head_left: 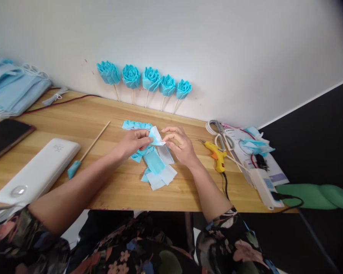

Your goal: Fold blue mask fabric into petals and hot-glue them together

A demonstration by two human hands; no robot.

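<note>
Between my hands is a small blue-and-white fabric piece, partly folded to a point. My left hand pinches its left side between thumb and fingers. At its lower right corner, the thumb and forefinger of my right hand close on the edge, with the other fingers curved above. Beneath them lies a loose pile of cut blue and white fabric pieces. Behind my left hand is a row of folded blue pieces. To the left, a wooden stick has a small blue wrapped tip.
Several blue fabric flowers on sticks lean against the wall. At right are a yellow glue gun, scissors and a power strip. A white power bank, a phone and stacked masks occupy the left.
</note>
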